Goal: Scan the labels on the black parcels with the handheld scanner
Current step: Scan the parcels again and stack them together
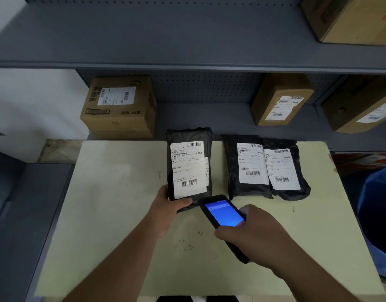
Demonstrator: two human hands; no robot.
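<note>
Three black parcels with white barcode labels are at the far side of the pale table [113,192]. My left hand [168,210] grips the near end of the left parcel [188,136] and tilts it up, label facing me. My right hand [253,232] holds the black handheld scanner [222,212], its blue screen lit, with its top end just below that parcel's lower barcode. The middle parcel [233,166] and the right parcel [301,162] lie flat side by side, the right one overlapping the middle one's edge.
Grey metal shelving [187,64] stands behind the table. On its lower shelf sit a cardboard box [120,118] at left and two labelled boxes [281,99] at right. A blue bin [377,214] stands at the table's right, a dark grey unit [24,203] at its left.
</note>
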